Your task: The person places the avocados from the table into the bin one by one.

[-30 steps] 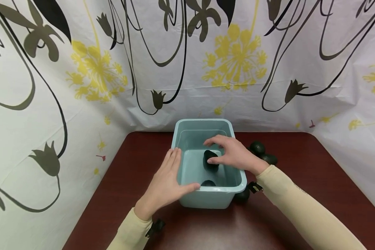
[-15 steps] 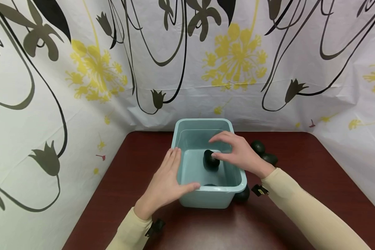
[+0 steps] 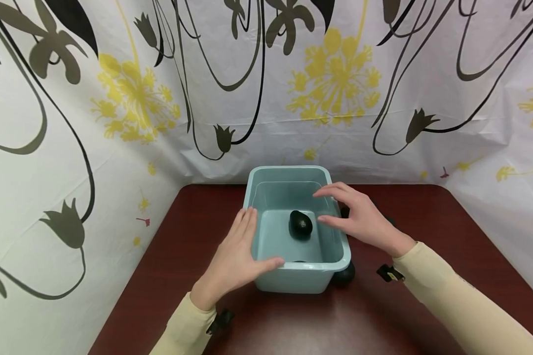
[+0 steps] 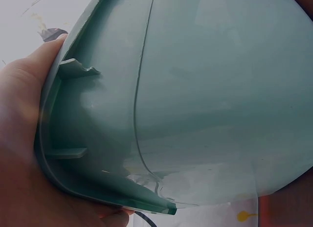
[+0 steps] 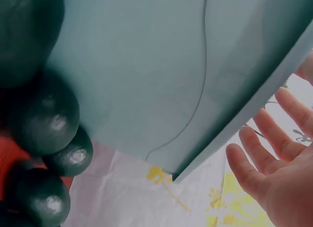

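Observation:
A dark green avocado (image 3: pixel 300 225) lies on the floor of a light blue plastic bin (image 3: pixel 288 285), seen in the head view. A sliver of another dark thing shows just behind the bin's front rim, mostly hidden. My left hand (image 3: pixel 231 264) rests on the bin's front left corner, fingers straight along the left rim and thumb on the front rim. Over the right rim hovers my right hand (image 3: pixel 360 214), holding nothing, its fingers and thumb spread apart. In the right wrist view its fingers (image 5: pixel 266 139) show beside the bin's rim.
Several avocados crowd the table along the bin's right side; one avocado (image 3: pixel 344 275) shows near the front corner, others are partly behind the right hand. The right wrist view shows another avocado (image 5: pixel 44 112) close to the bin wall. A patterned curtain (image 3: pixel 266 108) hangs behind the dark red table (image 3: pixel 288 325).
My right hand has moved off the avocado in the bin and shifted right, over the right rim. That avocado now lies uncovered. My left hand has stayed on the corner.

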Motion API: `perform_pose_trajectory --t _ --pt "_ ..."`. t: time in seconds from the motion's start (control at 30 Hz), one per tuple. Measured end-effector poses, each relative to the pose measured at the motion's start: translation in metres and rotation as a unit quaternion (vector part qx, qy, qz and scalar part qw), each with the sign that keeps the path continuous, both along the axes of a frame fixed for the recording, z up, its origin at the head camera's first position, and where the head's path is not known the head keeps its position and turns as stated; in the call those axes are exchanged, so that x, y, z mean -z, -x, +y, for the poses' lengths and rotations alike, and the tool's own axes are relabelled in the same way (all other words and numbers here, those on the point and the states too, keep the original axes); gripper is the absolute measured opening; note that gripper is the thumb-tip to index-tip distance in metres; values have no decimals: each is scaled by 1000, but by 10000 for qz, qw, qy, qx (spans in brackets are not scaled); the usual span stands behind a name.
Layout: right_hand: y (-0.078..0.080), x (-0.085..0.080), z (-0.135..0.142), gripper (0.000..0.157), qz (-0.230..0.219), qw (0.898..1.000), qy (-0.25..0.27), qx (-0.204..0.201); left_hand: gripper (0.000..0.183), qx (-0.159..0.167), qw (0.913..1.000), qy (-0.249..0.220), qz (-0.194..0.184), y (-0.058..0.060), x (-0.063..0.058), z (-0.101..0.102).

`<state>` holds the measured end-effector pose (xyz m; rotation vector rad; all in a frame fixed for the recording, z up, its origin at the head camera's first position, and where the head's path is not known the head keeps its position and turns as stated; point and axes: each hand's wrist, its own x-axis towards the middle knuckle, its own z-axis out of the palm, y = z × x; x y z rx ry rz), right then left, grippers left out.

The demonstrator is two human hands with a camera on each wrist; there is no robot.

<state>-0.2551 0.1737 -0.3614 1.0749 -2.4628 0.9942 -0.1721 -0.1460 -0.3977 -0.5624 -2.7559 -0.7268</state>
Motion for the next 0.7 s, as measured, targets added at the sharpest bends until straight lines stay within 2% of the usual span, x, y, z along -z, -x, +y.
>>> perform_pose_trajectory --t 0.3,0.7 --pt "-4 2 23 55 195 9992 -117 334 122 -55 10000 1 -33 -1 -2 1" --pt "-10 15 50 55 33 9963 -158 839 122 -41 10000 -46 7 -1 -1 0"
